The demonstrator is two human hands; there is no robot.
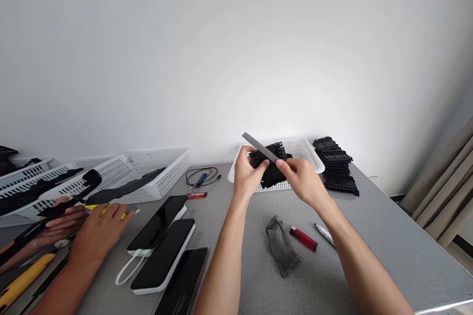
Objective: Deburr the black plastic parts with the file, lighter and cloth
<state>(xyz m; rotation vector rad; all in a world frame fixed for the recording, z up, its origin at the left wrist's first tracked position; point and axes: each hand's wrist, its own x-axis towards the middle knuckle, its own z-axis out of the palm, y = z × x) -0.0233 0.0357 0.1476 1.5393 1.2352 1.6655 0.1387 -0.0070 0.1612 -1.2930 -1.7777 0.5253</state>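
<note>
My left hand (245, 173) is closed on a black plastic part (275, 149) with a toothed edge, held up over a white basket (313, 156). In my right hand (303, 178) is a flat grey metal file (257, 144), slanting up to the left across the part; the file seems to touch it, though the exact contact is hard to see. More black plastic pieces (273, 177) lie in the basket, partly hidden behind my hands. To the right of the basket, similar black parts (337, 161) are stacked on the table.
Between my forearms lie a grey cloth (283, 248), a red lighter (303, 238) and a white marker (324, 233). Left are several phones (162, 256), a coiled cable (201, 177) and white baskets (170, 174). A co-worker's hands (98, 231) hold a black part and a yellow-handled tool.
</note>
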